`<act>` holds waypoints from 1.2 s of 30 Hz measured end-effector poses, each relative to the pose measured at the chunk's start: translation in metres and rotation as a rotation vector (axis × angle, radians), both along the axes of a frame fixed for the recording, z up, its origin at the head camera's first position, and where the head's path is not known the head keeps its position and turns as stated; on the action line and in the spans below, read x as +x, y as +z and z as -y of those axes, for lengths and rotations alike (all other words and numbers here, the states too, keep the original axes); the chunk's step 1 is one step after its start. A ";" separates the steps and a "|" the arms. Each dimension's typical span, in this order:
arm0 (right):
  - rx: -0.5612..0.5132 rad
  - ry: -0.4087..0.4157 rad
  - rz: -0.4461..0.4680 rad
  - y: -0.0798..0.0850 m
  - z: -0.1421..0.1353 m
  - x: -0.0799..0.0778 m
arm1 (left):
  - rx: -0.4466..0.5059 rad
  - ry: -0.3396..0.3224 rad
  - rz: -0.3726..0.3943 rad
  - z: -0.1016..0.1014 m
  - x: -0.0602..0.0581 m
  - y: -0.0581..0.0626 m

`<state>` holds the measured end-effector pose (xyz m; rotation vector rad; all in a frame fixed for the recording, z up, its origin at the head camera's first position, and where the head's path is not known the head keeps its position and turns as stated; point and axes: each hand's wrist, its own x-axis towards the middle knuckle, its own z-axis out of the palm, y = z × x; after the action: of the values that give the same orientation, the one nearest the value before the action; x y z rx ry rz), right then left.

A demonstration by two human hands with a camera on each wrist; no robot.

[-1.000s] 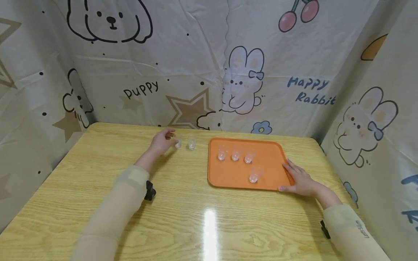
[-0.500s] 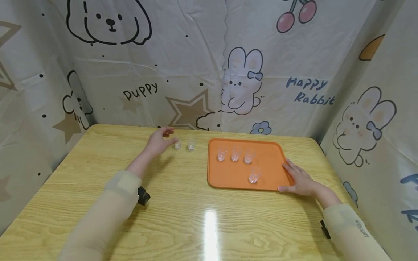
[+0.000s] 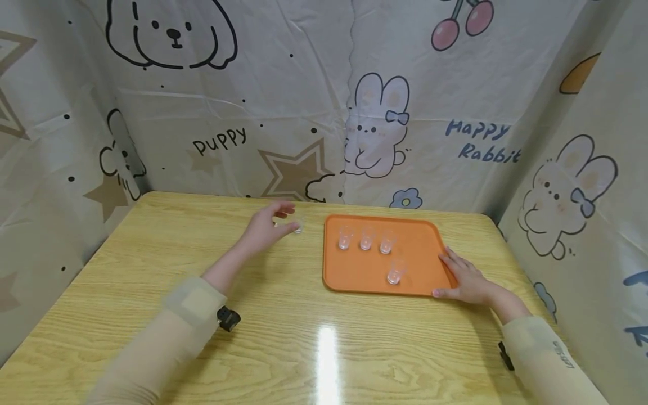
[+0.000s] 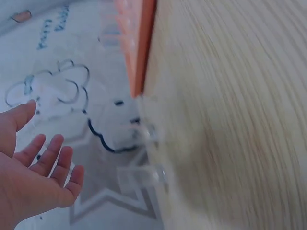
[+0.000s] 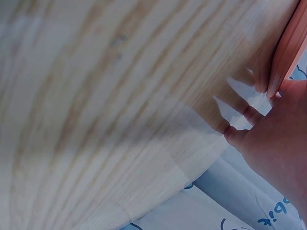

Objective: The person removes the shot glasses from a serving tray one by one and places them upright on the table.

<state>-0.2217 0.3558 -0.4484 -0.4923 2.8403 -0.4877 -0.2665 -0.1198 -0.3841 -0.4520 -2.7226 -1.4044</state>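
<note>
Two small clear glasses stand on the table left of the tray. In the left wrist view, one glass [image 4: 140, 177] and the other glass [image 4: 136, 134] are apart from my left hand [image 3: 264, 228], whose fingers are loosely spread with nothing in them. From the head, this hand covers most of the left glass; the right glass [image 3: 298, 227] peeks out past the thumb. An orange tray [image 3: 361, 279] bears several similar glasses: three in a back row [image 3: 365, 242], one glass [image 3: 394, 274] nearer the front. My right hand [image 3: 468, 284] rests against the tray's front right corner, fingers extended.
The wooden table [image 3: 283, 337] reaches back to a printed cloth [image 3: 298, 101] hung behind it. Another stretch of cloth [image 3: 572, 185] closes off the right side. A bright light reflection [image 3: 326, 360] lies on the table's near part.
My left hand first drew slightly left, then moved right, past the left glass toward the right one. The right hand, the tray and the glasses have stayed in place.
</note>
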 end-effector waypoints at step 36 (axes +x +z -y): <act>-0.035 -0.008 0.030 0.003 0.003 0.001 | 0.172 -0.273 0.075 -0.141 0.030 -0.024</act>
<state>-0.2210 0.3530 -0.4454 -0.4767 2.8104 -0.5420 -0.2364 0.0214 -0.4077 -0.7990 -2.6442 -1.7343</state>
